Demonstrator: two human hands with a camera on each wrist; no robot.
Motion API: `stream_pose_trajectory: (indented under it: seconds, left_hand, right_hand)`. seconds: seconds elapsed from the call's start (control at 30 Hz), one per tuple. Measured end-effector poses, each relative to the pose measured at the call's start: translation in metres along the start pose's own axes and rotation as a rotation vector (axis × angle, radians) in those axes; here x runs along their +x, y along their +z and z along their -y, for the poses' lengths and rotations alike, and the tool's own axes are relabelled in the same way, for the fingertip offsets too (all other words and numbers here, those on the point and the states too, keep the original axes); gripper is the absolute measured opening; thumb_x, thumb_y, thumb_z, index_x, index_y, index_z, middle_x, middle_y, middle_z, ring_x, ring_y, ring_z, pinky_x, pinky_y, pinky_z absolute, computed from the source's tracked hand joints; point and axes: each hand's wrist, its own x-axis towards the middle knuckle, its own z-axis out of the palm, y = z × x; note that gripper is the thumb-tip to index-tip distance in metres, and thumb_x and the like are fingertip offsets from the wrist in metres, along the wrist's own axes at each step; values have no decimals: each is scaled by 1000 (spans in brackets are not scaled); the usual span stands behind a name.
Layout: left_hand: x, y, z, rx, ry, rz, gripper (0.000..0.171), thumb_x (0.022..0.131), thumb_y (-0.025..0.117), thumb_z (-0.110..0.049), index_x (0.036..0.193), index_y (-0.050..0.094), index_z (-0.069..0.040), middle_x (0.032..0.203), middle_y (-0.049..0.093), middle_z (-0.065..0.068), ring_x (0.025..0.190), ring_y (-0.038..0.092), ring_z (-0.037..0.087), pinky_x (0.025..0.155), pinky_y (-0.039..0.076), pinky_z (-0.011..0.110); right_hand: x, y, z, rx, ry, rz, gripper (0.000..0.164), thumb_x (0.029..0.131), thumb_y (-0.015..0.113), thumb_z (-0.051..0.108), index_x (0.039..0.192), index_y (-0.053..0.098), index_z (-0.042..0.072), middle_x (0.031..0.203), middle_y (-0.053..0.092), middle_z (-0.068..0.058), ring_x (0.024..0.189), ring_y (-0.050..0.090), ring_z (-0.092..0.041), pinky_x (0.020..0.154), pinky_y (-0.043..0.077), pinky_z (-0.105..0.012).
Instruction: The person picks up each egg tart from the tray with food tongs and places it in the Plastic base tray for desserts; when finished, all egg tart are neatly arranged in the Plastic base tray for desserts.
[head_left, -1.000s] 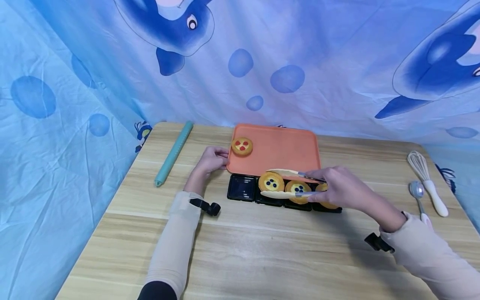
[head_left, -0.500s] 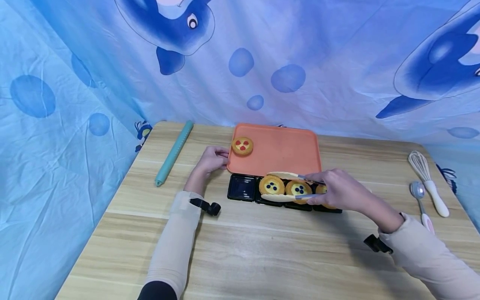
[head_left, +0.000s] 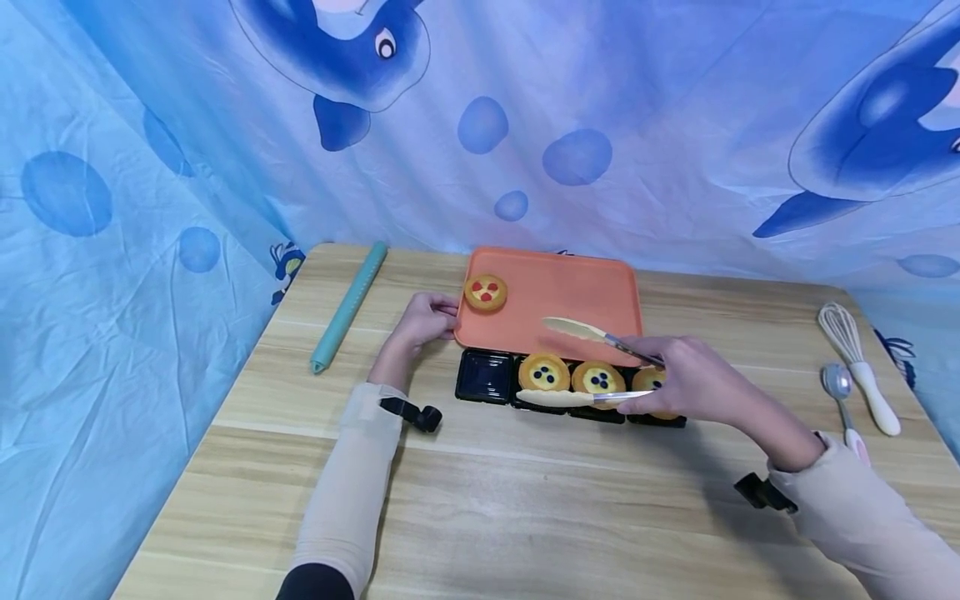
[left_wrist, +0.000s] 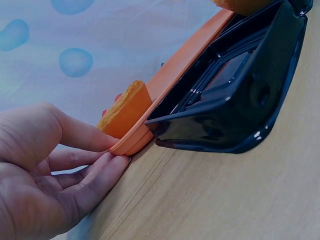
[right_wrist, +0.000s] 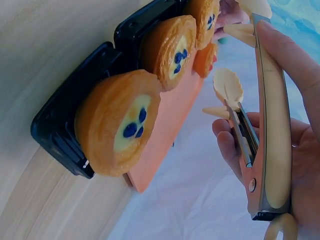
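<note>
My left hand [head_left: 429, 318] pinches the left rim of the orange tray [head_left: 570, 292], thumb on top and fingers beneath in the left wrist view. A small tart with red pieces [head_left: 486, 293] lies at the tray's left end. My right hand [head_left: 681, 379] grips a pair of cream-tipped tongs [right_wrist: 274, 120], their arms spread wide with nothing between the tips. They reach over a black compartment box [head_left: 484, 375] along the tray's near edge. Three compartments hold blueberry tarts [head_left: 543, 372], the rightmost partly hidden by my right hand; the leftmost compartment holds nothing.
A teal rolling pin [head_left: 348, 308] lies left of my left hand. At the table's right are a white-handled whisk [head_left: 857, 367] and a small metal scoop [head_left: 836, 380]. A blue patterned curtain [head_left: 525, 125] hangs behind the table.
The tongs have spread wider, their far arm swinging from the tarts out over the tray. My right hand has shifted slightly right. My left hand, the tray and the tarts have stayed put.
</note>
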Motion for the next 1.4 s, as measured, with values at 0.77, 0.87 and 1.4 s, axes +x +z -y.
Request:
stream_pose_trajectory:
  seconds: [0.77,0.87,1.4]
  left_hand:
    - [3,-1,5,-51,3,-1,37,84,64,11,121,61,9,109,62,19,78,65,20,68,60,29]
    - [3,0,4,-49,4,3,38,84,65,11,121,61,9,111,61,20,77,65,21,69,61,29]
    - [2,-2,3,-31,3,15,38,87,63,8,125,59,9,112,60,21,82,65,23,70,61,30]
  right_hand:
    - [48,-19,12,-28,-29,-31,86,78,83,49,145,50,7,125,65,-17,100,66,-30,82,55,-51]
    - [66,-15,13,-14,-24,-10,84,81,82,44,148,47,7,119,67,-17,96,66,-30,76,55,-47]
    - [142,9,3,-8,63,67,88,79,82,46,149,45,6,53,43,-3,43,23,-14,46,27,-30]
